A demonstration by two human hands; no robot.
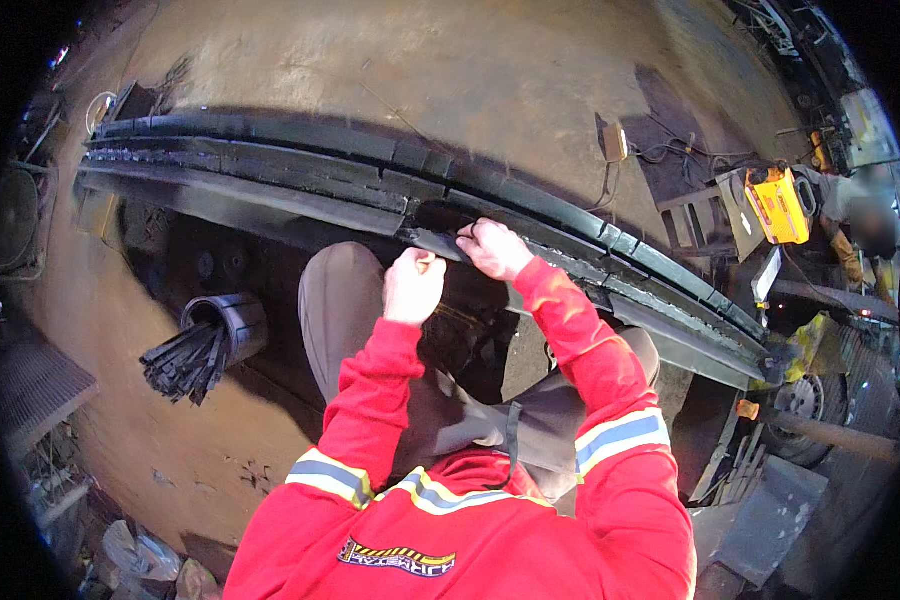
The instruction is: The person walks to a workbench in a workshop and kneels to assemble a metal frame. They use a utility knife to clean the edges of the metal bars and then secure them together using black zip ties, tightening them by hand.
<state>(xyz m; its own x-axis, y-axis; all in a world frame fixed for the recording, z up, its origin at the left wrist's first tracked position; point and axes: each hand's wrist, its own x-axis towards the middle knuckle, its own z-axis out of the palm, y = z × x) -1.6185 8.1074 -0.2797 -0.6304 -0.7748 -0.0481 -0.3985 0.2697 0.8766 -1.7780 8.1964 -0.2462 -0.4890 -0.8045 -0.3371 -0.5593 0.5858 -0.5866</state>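
1. The right hand (494, 248) is closed in a pinch on the near edge of a short dark metal plate (436, 242) that sits on the long steel beam (270, 165).
2. The left hand (413, 285) is fisted just beside it, a little nearer the body, gripping something small and pale; what it is cannot be told.
3. The plate lies directly ahead of both hands, the right one being on it.
4. The beam's long axis runs left to right across the view, bending with the lens, well past either arm.
5. To the lower left, a dark cylindrical bucket (226, 322) lies tipped, with a bundle of flat dark strips (182, 362) spilling from its mouth.
6. Far right, a yellow machine (778, 204) stands well apart on the dirt floor (470, 70).
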